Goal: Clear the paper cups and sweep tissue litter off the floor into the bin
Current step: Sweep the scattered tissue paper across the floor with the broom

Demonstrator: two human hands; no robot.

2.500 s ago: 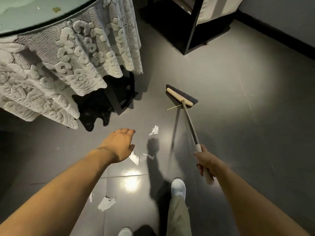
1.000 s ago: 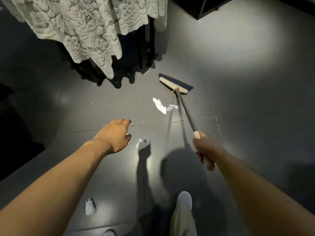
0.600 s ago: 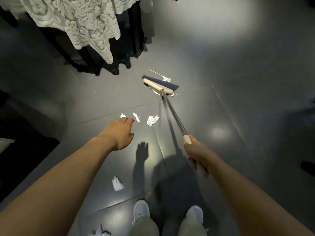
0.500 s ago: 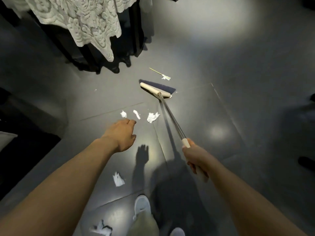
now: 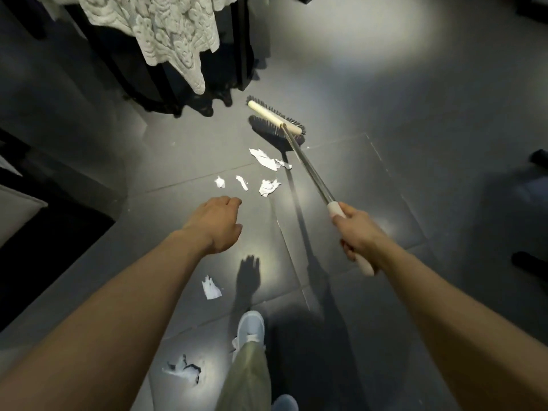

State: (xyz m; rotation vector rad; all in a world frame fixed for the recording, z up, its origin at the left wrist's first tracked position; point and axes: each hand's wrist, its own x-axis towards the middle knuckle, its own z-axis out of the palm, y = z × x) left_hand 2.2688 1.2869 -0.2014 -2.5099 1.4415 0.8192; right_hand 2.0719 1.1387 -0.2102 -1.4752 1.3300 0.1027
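Nearest to the person, beside the white shoe [image 5: 250,327], one crumpled tissue [image 5: 182,370] lies on the dark floor [image 5: 385,84]. A second torn piece [image 5: 211,288] lies a little further on, just beside the left forearm. The left hand [image 5: 218,223] hovers above the floor with its fingers loosely bent; its grip is released and it holds nothing. The right hand [image 5: 355,232] has its grip clenched round the pale end of the handle of the broom [image 5: 274,117]. The brush head is further away, near the foot of the counter with the lace cloth [image 5: 175,34]; I cannot tell if it touches the floor. Between the left hand and the brush head lie three small scraps [image 5: 241,182] and one larger strip [image 5: 267,160], the strip just beside the bristles. In my judgement the sweeping is far from finished: the litter is scattered, not gathered in one heap. No bin and no paper cups are in view, so I cannot tell if the cups are cleared. No brand, label or writing can be read.
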